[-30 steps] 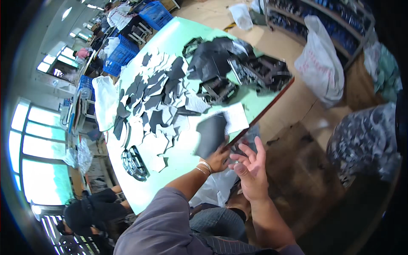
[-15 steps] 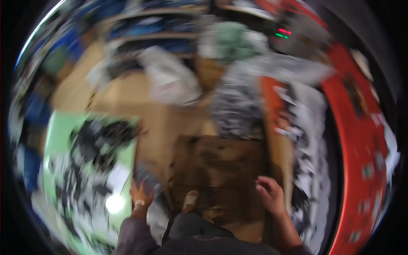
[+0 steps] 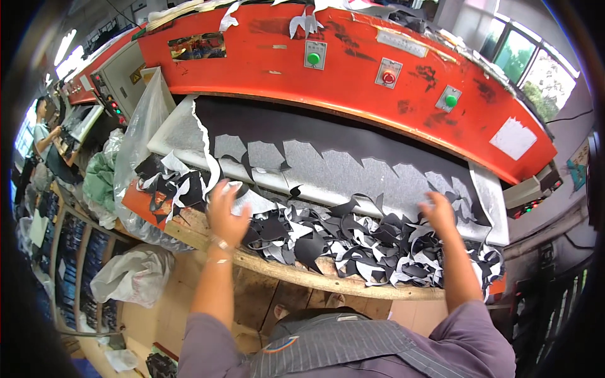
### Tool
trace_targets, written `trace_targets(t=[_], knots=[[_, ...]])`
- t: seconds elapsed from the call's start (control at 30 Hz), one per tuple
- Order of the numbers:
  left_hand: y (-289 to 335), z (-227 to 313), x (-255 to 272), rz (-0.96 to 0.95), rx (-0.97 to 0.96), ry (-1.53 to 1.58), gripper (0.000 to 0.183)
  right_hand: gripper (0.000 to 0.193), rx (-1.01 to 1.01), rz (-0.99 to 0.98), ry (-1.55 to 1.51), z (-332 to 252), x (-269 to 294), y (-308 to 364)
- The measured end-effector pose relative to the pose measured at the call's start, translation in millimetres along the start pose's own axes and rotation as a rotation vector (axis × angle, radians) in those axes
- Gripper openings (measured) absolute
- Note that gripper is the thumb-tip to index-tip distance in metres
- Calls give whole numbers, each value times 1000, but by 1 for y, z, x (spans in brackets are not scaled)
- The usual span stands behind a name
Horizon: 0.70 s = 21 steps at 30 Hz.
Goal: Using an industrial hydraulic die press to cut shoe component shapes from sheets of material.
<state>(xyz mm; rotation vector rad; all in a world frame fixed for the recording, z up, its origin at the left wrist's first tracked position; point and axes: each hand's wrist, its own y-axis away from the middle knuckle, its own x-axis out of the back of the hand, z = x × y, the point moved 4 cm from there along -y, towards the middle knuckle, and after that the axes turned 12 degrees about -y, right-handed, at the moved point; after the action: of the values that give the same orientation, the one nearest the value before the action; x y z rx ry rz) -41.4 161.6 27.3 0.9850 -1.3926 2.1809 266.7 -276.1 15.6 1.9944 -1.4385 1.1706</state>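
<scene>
While facing the press (image 3: pixel 346 82), held left hand (image 3: pixel 228 217) and right hand (image 3: pixel 441 214) open, well apart, by the scraps (image 3: pixel 309 249) before it; had the sheet (image 3: pixel 328 132) beyond, under the press front, running lengthwise along it, closer to the right hand.

1. We have black and white scraps (image 3: pixel 309 247) heaped along our worktop (image 3: pixel 359 288).
2. Before us, a black sheet (image 3: pixel 302 123) lies on the pale bed (image 3: pixel 495 211).
3. A white sack (image 3: pixel 135 277) rests on the floor (image 3: pixel 151 327).

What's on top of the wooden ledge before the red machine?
Loose black-and-white scraps are heaped on the wooden ledge; whatever lies beneath them is covered.
</scene>
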Motion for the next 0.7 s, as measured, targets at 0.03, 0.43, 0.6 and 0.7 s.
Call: trace_targets(t=[0.03,0.43,0.6,0.7], knots=[[-15,28,-34,-268,-38,-49,52,39,42,133,99,54,36,-6],[20,-17,-2,-208,650,-186,23,78,-695,195,370,241,169,-28],[37,3,21,-340,587,76,42,64,-417,203,184,312,178,-58],[-18,62,3,-324,430,33,45,49,-462,213,217,347,182,-45]])
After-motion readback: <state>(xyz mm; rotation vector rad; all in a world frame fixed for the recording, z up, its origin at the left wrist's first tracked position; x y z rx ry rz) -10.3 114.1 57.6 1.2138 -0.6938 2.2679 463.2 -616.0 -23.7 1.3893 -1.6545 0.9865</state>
